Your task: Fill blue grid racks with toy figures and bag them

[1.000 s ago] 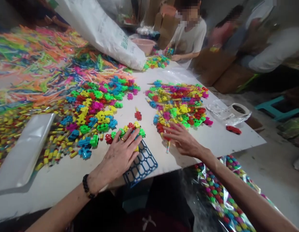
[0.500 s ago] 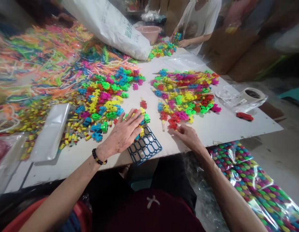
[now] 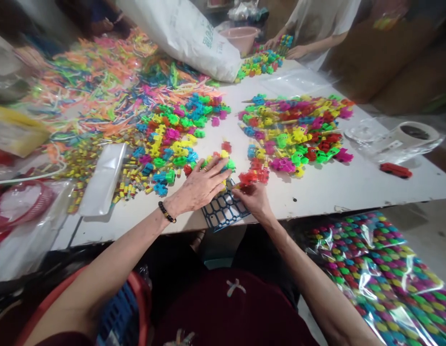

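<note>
My left hand [image 3: 200,186] lies flat, fingers spread, on the upper part of a blue plastic grid tray [image 3: 223,211] at the near edge of the white table [image 3: 316,192]. A few small toy pieces sit in the tray's far cells under my fingertips. My right hand [image 3: 252,198] rests at the tray's right side, fingers pinched on a red toy piece [image 3: 244,181] beside a small red cluster [image 3: 257,173]. Heaps of small bright plastic toys lie to the left [image 3: 172,139] and to the right [image 3: 295,129] of my hands.
A big white sack [image 3: 194,33] and a pink basin [image 3: 242,37] stand at the far end, where another person's hands [image 3: 296,50] work a toy pile. A tape roll [image 3: 410,134], a red toy car [image 3: 395,169], a flat bag [image 3: 103,178] and bagged toys [image 3: 381,269] lie around.
My right hand has drawn back from the right heap to the tray's edge, dragging red pieces along. The left hand has stayed on the tray. The view has tilted down and right.
</note>
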`<state>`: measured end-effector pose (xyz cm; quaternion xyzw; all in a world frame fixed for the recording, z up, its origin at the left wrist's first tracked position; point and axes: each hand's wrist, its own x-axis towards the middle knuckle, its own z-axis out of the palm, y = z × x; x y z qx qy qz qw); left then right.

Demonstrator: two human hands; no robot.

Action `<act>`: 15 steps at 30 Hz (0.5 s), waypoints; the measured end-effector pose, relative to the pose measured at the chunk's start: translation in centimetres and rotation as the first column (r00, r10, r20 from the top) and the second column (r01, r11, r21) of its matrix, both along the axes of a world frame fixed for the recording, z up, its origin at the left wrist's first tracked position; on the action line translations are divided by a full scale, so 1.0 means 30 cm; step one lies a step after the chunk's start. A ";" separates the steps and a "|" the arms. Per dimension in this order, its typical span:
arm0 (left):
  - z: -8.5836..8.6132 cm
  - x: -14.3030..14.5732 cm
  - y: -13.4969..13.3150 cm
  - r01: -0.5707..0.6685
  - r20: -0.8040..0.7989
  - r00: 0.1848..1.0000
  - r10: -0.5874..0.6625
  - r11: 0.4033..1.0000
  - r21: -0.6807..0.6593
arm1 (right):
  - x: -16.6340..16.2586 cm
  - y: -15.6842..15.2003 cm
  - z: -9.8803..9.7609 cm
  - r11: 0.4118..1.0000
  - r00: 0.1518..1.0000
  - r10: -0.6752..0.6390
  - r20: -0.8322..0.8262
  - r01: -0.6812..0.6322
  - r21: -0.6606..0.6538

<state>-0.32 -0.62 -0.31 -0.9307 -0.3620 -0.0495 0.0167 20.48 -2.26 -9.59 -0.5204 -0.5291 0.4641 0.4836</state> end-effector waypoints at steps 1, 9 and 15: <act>-0.002 0.000 0.000 0.000 -0.002 1.000 0.000 1.000 0.008 | -0.015 0.016 -0.013 0.999 1.000 0.013 0.005 -0.013 0.043; 0.004 -0.004 -0.007 -0.018 -0.018 1.000 0.017 1.000 -0.022 | -0.010 0.074 -0.021 0.956 0.943 0.177 0.282 -0.232 0.179; 0.023 0.012 -0.019 0.004 -0.043 0.999 -0.004 1.000 -0.005 | -0.022 0.083 -0.004 0.930 0.862 0.175 0.475 -0.304 0.209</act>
